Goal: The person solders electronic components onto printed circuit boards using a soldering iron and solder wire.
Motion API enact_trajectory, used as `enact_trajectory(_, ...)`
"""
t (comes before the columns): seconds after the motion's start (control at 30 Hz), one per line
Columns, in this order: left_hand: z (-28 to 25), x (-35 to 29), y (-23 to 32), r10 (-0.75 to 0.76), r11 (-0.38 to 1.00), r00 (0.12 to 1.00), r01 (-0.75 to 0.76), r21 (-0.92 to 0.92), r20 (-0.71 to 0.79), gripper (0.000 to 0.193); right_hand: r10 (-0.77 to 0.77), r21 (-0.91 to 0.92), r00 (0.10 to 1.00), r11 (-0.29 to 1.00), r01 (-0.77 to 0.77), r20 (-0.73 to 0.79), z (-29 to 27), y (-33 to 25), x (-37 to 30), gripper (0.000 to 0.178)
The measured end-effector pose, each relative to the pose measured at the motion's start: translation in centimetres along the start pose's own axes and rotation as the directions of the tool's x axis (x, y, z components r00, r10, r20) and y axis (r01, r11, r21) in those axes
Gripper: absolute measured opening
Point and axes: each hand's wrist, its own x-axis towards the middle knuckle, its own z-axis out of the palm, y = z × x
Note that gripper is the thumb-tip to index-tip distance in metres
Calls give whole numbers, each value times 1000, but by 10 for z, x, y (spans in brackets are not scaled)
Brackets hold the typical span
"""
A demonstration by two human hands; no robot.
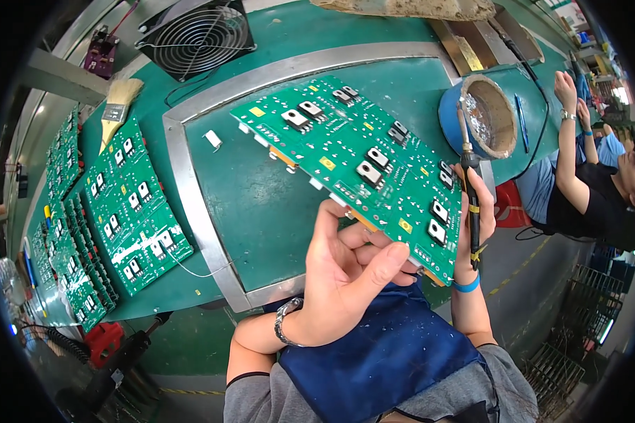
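Note:
A green circuit board [339,144] with black transistors in pairs is held tilted above the bench, its far left corner raised. My left hand [349,271] grips its near edge, the thumb over the top near the right corner and the other fingers curled at the edge. At the board's right side, my right hand [480,201] is closed round the dark handle of a soldering iron [474,229]. The iron's tip end points away from me, over a round blue-walled container [450,116] with silvery bits inside. Whether my right fingers also support the board is hidden.
A metal frame [183,176] lies on the green bench. Left of it stand more circuit boards [130,211], partly stacked, and a brush [116,109]. A black fan [197,39] is at the back, a small white part [213,139] inside the frame. Another person [585,169] sits at right.

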Motion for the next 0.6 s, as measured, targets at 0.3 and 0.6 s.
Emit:
enact_trajectory(0.3, -1, 0, 1, 9, 999, 1000, -8, 36, -21, 51, -6, 30, 1000, 1000, 6, -18, 0, 2, 1, 30)
enact_trajectory(0.6, -5, -2, 1, 14, 1000, 999, -14, 3, -30, 54, -82, 2, 996, 997, 82, -21, -1, 5, 1, 29)
